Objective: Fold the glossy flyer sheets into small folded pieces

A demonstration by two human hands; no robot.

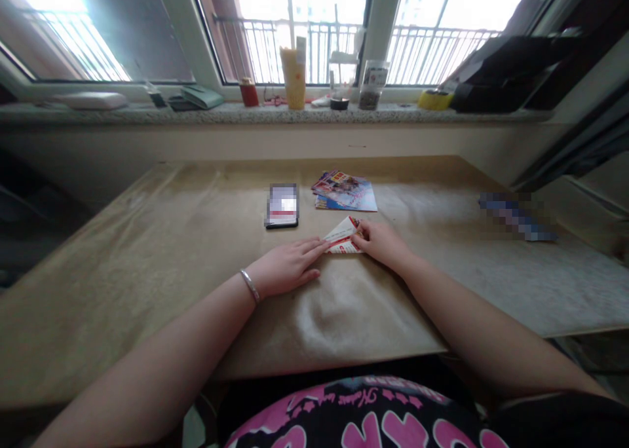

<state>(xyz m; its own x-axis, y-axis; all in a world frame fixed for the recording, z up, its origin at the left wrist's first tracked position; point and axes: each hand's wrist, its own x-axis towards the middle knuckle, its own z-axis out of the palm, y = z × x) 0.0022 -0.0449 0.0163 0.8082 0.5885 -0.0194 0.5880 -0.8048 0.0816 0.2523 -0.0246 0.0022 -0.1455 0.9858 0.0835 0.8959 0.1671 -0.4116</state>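
Observation:
A small folded piece of printed paper [344,236], white with red, lies on the tan table [147,251] in front of me. My left hand [287,264] lies flat with fingers stretched out, fingertips pressing the paper's left corner. A silver bracelet sits on that wrist. My right hand [381,240] has its fingers curled and pinches the paper's right edge. A stack of colourful leaflets [346,192] lies just beyond the paper, and a phone [282,205] lies to their left.
A stone windowsill [122,114] at the back carries a yellow cup [293,74], a red jar [249,92], a clear container [372,84], a yellow tape roll [435,99] and a dark bag [501,74]. A blurred object [515,215] lies at the table's right.

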